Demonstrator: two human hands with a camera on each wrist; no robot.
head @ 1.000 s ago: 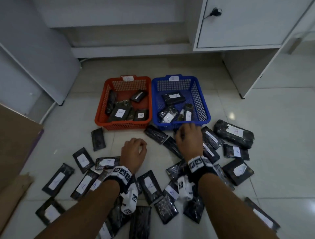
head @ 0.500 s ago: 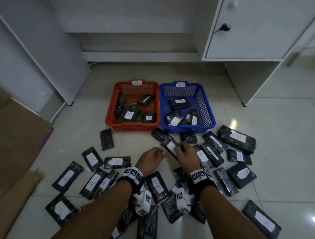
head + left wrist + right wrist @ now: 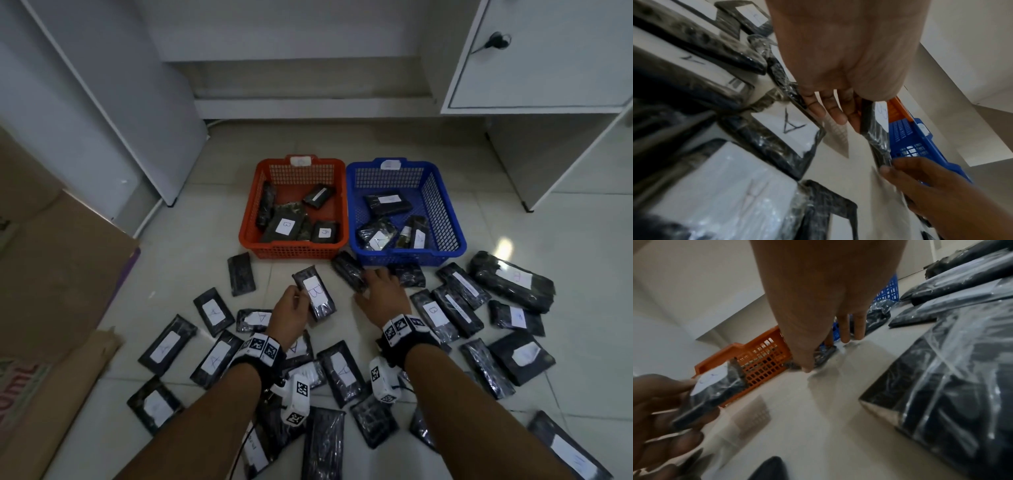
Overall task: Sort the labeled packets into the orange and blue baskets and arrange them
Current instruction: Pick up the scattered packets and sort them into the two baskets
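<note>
My left hand (image 3: 301, 298) holds a black packet labeled B (image 3: 315, 291) by its left edge, just above the floor in front of the orange basket (image 3: 291, 251). In the left wrist view my fingers (image 3: 838, 113) curl under this B packet (image 3: 871, 116). To its right, my right hand (image 3: 373, 287) pinches a face-down dark packet (image 3: 346, 270) lying before the blue basket (image 3: 411, 258). The right wrist view shows thumb and fingers either side of that packet (image 3: 829, 350). Both baskets hold several packets.
Several labeled black packets are scattered on the tiled floor around and under my forearms, densest at the right (image 3: 510, 281). Cardboard sheets (image 3: 51, 274) lie at the left. A white cabinet (image 3: 548, 68) stands at the back right and a white panel (image 3: 102, 102) at the back left.
Both hands were on the middle packet; my left hand has since lifted the B packet leftward, and my right hand has moved forward onto the face-down packet near the baskets.
</note>
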